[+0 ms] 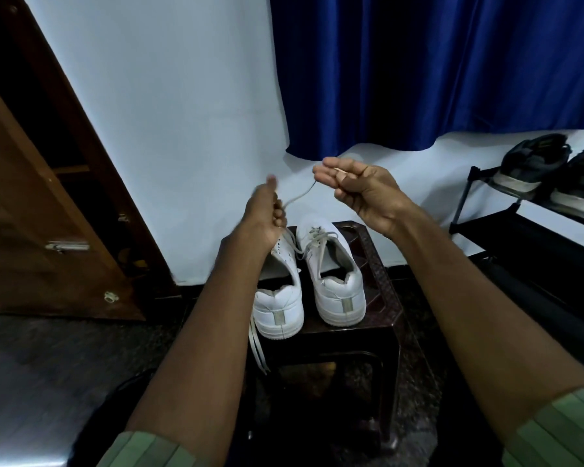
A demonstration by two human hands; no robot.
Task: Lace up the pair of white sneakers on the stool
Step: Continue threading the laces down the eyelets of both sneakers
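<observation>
Overhead, lace [299, 197] taut between hands [358, 190]

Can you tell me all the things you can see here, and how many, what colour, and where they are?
white sneakers: two, white, side by side on the stool, heels toward the camera
lace: one, white, stretched between the two hands above the sneakers
loose lace ends: two strands, white, hanging off the stool's left edge by the left sneaker's heel
stool: one, dark brown, on the floor in the middle
curtain: one, blue, against the wall, top right
shoe rack: one, black, at the right
dark shoes: two, grey-black, on the rack's top shelf
door: one, brown wood, at the left
left hand: grips the lace
right hand: pinches the lace's other end
</observation>
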